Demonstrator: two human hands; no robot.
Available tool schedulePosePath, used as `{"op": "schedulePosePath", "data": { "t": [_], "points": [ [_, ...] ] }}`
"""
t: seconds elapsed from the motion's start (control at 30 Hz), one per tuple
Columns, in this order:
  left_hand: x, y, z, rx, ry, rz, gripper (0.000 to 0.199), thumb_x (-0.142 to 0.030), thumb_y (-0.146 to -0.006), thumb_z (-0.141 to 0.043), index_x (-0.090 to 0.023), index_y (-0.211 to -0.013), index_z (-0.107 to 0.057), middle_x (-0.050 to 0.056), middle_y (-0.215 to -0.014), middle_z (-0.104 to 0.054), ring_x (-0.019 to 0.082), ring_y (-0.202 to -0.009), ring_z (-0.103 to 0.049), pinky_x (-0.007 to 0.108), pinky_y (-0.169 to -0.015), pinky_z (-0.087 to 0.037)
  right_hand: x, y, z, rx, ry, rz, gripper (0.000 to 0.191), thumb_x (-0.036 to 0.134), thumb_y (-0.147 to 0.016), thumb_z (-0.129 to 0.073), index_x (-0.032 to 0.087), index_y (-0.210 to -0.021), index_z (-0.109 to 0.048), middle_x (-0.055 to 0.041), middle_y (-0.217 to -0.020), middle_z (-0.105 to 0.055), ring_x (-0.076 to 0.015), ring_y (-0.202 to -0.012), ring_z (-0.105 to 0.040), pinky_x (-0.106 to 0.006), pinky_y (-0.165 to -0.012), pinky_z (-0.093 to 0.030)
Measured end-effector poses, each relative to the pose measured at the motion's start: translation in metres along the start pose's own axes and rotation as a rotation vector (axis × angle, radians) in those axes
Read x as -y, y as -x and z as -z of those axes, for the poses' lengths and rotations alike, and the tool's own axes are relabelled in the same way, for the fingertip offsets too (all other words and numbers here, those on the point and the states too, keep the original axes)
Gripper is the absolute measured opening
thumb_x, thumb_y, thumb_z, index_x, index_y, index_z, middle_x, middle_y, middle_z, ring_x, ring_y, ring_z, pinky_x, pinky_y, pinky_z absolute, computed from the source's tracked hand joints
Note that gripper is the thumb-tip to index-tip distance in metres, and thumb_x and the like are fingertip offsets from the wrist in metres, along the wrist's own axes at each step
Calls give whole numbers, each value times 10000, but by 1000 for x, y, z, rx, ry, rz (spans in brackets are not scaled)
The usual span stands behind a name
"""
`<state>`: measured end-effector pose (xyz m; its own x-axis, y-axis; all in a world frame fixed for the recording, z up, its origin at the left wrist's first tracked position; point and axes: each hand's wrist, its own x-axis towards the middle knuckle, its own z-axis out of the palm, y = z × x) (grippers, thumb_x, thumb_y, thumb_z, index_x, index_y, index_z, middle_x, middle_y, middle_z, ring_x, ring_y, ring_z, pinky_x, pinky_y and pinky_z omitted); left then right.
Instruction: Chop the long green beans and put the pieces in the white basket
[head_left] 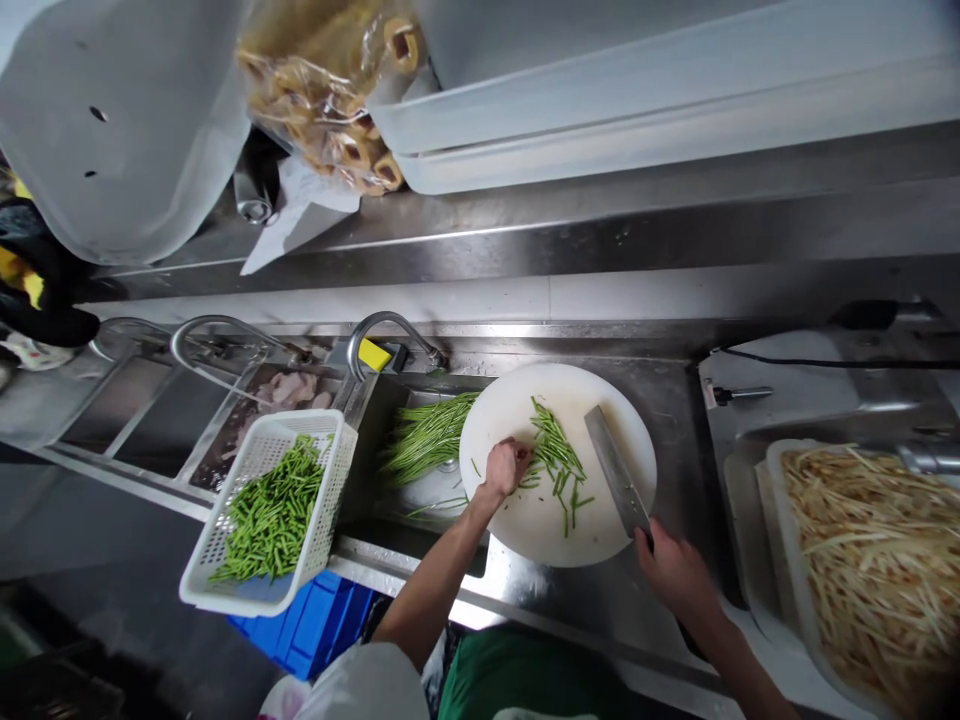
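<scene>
On a round white cutting board (517, 535) lie short cut pieces of thin green stems (556, 445), which look like garlic scapes. My left hand (508, 466) is on the board at their left edge, with its fingers curled in; what they hold, if anything, is hidden. My right hand (675, 565) grips the handle of a cleaver (616, 470), whose wide blade rests over the board's right side, apart from the pieces. Left of the board, long uncut green stems (427, 430) lie in a steel sink (367, 510).
A white perforated basket (196, 570) of cut stems straddles the sink's left edge, above a blue crate (311, 625). Pale meat (285, 390) lies in another basin. At right stands a tub of pale shreds (877, 570). A steel shelf (480, 225) with bins overhangs the back.
</scene>
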<state>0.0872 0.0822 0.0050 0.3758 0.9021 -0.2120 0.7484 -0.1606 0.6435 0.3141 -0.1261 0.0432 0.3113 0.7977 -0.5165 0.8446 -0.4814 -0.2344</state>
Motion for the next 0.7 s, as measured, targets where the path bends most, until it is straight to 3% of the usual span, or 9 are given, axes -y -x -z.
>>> {"op": "schedulePosePath", "data": {
  "t": [0.23, 0.37, 0.7],
  "points": [
    [-6, 7, -9, 105, -162, -53, 74, -158, -836, -646, -162, -832, -719, 75, -858, -673, 189, -763, -609, 287, -729, -457, 0, 0, -1, -31, 24, -3, 369, 339, -995, -296, 186, -1013, -631, -93, -766, -734, -257, -728, -703, -308, -621, -362],
    [-11, 13, -5, 171, -241, -93, 195, -135, -905, -535, -159, -849, -720, 90, -919, -677, 175, -805, -625, 265, -766, -463, 2, 0, 3, -13, 49, -2, 330, 323, -1000, -314, 189, -967, -614, -86, -766, -731, -246, -739, -706, -298, -611, -347],
    [3, 16, 9, 221, -292, -105, 199, -156, -889, -527, -152, -846, -721, 75, -914, -673, 162, -770, -609, 259, -751, -459, 0, 0, -1, -38, 21, 25, 318, 316, -994, -322, 183, -939, -605, -98, -768, -741, -245, -711, -697, -305, -606, -311]
  ]
}}
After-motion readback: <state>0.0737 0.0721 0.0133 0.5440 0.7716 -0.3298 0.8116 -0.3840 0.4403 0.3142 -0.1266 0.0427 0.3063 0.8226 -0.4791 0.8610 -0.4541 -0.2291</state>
